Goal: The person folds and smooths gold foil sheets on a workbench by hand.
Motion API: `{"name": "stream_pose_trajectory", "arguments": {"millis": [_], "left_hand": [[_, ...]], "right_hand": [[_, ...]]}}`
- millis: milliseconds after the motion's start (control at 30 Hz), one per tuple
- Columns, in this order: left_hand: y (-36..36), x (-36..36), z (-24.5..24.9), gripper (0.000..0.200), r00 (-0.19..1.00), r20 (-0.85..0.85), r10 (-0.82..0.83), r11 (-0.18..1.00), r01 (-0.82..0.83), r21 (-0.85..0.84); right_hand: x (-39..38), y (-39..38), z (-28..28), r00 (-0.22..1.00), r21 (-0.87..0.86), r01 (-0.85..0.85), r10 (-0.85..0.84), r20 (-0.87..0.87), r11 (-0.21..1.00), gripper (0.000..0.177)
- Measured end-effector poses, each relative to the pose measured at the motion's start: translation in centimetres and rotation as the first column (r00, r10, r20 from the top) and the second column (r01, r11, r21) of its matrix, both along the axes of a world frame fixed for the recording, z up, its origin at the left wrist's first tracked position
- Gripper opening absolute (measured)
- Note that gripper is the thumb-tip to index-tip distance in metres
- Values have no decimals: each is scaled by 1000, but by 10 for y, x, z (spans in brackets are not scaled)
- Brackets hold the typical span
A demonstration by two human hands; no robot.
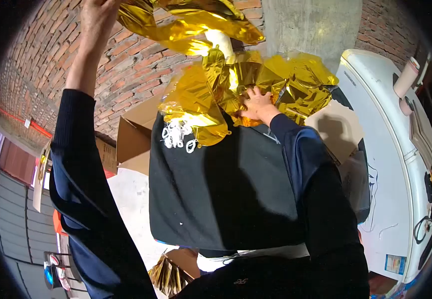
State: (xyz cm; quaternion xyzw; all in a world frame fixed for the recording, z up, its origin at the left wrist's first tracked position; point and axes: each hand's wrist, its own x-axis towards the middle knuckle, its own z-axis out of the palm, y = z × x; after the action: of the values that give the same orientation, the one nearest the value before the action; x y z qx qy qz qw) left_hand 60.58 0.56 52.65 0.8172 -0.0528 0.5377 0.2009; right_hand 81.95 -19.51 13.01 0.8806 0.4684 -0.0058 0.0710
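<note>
My left hand (96, 12) is raised at the upper left, its fingers partly cut off by the top edge. It is closed at the end of a shiny gold foil balloon (191, 35), uninflated, stretching to the right in the air. My right hand (258, 105) lies with spread fingers on a heap of flat gold foil balloons (300, 94) at the table's far end. A clear plastic bag (183, 94) seems to cover some of the foil on the left. Small white ribbon loops (176, 133) lie beside it.
A black cloth (186, 199) covers the table. Left of it stands an open cardboard box (136, 134); a piece of cardboard (333, 129) lies right. A white appliance (380, 149) flanks the right side. Folded gold foil (168, 274) is below the near edge. A brick wall (136, 65) rises behind.
</note>
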Motion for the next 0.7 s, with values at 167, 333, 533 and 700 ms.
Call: {"name": "stream_pose_trajectory", "arguments": {"millis": [167, 333, 533, 700], "left_hand": [[1, -44, 30, 29, 998, 69, -3, 985, 15, -170], [-60, -94, -33, 26, 987, -58, -148, 989, 148, 4], [-173, -205, -164, 14, 922, -332, 200, 980, -185, 76], [-211, -259, -284, 15, 909, -416, 24, 1000, -20, 14]], "right_hand": [[-12, -1, 15, 999, 3, 21, -21, -48, 1000, 85], [7, 39, -25, 978, 385, -154, 197, -74, 910, 77], [-102, -24, 43, -247, 192, 816, 629, -737, 545, 70], [-134, -107, 39, -324, 126, 885, 787, -526, 449, 93]]}}
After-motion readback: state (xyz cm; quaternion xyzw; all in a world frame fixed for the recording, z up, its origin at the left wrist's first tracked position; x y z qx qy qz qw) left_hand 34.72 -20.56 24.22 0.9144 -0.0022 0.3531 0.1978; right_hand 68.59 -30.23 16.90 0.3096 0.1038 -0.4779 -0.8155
